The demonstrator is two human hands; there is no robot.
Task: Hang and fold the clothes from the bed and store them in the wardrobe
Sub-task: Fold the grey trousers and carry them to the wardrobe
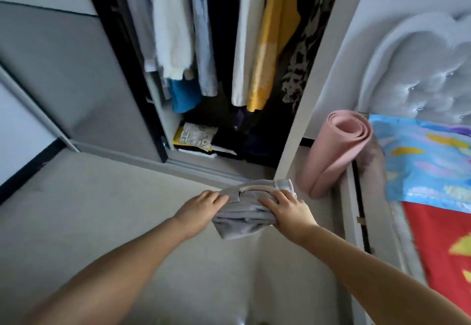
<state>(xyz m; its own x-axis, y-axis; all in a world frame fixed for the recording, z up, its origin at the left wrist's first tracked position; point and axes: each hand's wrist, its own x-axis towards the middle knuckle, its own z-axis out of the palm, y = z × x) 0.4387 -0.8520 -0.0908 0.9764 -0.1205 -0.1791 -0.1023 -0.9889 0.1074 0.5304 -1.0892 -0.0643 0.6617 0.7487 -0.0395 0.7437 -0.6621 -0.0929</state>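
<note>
A folded grey garment (pixel 246 216) is held in front of me above the floor, just before the open wardrobe (pixel 229 70). My left hand (pixel 201 207) grips its left side and my right hand (pixel 288 210) grips its right side, fingers laid over the top. Several clothes hang inside the wardrobe, among them a white top (pixel 173 31) and a yellow garment (pixel 272 44). On the wardrobe bottom lies a stack of folded clothes (pixel 196 138). The bed (pixel 438 222) with a red and blue cover is at the right.
A rolled pink mat (pixel 336 151) leans between the wardrobe side panel (pixel 313 90) and the bed. The grey sliding door (pixel 71 82) stands pushed to the left. A padded grey headboard (pixel 428 70) rises behind the bed. Pale floor (pixel 114 210) lies below.
</note>
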